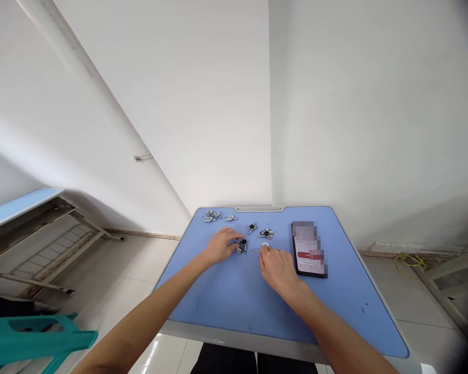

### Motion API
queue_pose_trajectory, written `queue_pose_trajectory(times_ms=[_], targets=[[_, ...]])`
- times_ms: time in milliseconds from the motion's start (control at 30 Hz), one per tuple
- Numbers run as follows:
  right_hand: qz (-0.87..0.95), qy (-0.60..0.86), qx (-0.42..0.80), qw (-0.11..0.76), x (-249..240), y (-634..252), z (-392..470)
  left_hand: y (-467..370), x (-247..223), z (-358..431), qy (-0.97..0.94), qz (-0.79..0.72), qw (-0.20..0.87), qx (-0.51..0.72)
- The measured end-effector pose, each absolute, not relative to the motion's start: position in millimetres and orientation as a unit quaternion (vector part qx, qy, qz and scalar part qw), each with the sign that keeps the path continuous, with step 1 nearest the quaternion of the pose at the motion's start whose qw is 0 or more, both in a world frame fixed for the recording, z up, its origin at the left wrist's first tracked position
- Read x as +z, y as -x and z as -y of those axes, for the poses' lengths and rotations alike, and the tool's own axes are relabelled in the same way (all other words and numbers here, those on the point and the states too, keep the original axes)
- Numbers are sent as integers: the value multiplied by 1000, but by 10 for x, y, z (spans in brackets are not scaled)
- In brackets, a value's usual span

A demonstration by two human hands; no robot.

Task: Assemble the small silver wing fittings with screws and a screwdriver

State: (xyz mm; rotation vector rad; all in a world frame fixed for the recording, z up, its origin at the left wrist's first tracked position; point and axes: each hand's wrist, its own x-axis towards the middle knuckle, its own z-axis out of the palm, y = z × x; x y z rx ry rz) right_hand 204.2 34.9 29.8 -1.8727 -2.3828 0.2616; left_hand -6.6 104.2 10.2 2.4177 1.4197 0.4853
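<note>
My left hand (220, 246) reaches over the table from the left, thumb and forefinger curled against the edge of a small group of metal fittings with black round centres (242, 245). My right hand (276, 266) is closed in a pinch on a small silver metal fitting (265, 244); a thin rod (256, 252) sticks out to the left of the fingertips. Beyond the hands lie a single fitting with a black centre (252, 227) and a small cluster of similar fittings (267, 234). How the held fitting and rod join is hidden by my fingers.
Several silver fittings (211, 216) lie heaped at the far left, with another silver fitting (231, 218) beside them. A lit phone (310, 252) lies right of my right hand on the blue table (226, 301). A teal stool (35, 340) stands at lower left; walls rise behind.
</note>
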Motion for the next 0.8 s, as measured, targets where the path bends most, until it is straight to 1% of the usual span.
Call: queue_pose_trajectory(times_ms=[167,300,433,600,800], targets=[[787,612,77,20,200,-1993,-331,61,154,-1193,-864,-473,134,109],[786,614,69,28,193,-1999,-305,29,259,-1284,-888,-440,123,59],[779,624,54,44,219,-2012,-270,-40,315,-1310,-898,-421,121,41],[771,633,45,51,239,-2025,-294,-82,322,-1269,-888,-427,161,64],[775,627,42,74,284,-2049,-317,20,473,-1206,-815,-506,250,134]])
